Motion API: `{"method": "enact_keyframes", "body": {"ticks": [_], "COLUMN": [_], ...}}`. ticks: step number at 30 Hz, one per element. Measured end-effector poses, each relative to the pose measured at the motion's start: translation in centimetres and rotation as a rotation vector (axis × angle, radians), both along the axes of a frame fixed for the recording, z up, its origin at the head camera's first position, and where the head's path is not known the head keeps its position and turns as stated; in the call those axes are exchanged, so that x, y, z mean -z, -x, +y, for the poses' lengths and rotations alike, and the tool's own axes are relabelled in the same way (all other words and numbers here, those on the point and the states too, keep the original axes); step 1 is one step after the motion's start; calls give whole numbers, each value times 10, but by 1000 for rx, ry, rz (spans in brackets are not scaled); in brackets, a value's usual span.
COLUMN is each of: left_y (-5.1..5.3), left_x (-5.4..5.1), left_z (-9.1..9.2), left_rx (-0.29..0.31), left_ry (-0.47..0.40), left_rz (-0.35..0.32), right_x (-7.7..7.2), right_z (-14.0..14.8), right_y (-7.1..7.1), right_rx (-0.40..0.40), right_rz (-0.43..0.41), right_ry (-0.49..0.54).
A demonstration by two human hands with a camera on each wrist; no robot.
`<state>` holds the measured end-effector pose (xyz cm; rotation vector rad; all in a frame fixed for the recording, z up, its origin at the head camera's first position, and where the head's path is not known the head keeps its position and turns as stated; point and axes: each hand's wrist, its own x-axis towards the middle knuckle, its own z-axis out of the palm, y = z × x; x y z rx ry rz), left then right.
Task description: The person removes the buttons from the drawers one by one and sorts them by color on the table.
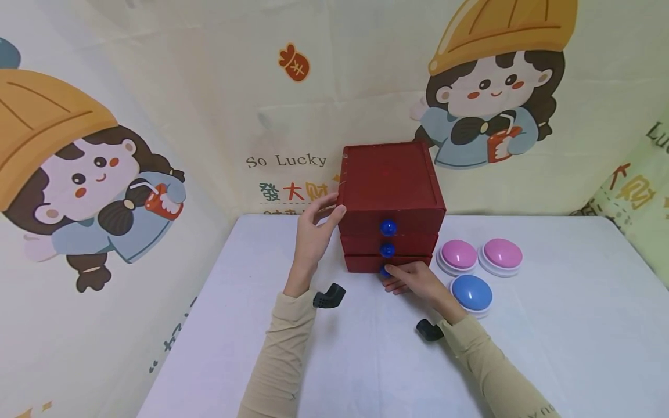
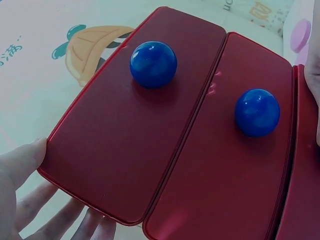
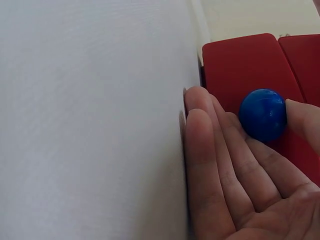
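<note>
A red cabinet with three stacked drawers stands at the back of the table, each drawer with a round blue knob. My left hand rests against the cabinet's left side near the top drawer, thumb at the front edge and fingers spread along the side. Low at the front, my right hand pinches the bottom drawer's blue knob between thumb and index finger, the other fingers extended under it beside the table top. All three drawers look closed.
Right of the cabinet lie two pink domed buttons and a blue domed button on white bases, the blue one close to my right wrist. A patterned cloth hangs behind the white table.
</note>
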<state>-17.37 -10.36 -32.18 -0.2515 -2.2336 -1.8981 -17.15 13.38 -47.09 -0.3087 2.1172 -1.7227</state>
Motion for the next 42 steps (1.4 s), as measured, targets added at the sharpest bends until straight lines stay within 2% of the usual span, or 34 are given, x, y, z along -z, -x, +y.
{"method": "enact_keyframes", "body": {"ticks": [12, 20, 29, 42], "left_y": [0, -2, -1, -2], "left_x": [0, 0, 0, 0], "left_z": [0, -1, 0, 0], "left_rx": [-3, 1, -2, 2], "left_ry": [1, -4, -15, -9], "left_rz": [-5, 5, -15, 2], "right_x": [3, -2, 2, 1], "right_z": [-1, -2, -1, -1], "right_y": [-3, -11, -17, -29], "right_rx": [14, 11, 2, -7], "right_rz": [-22, -9, -21, 7], "right_ry": [-1, -11, 15, -12]}}
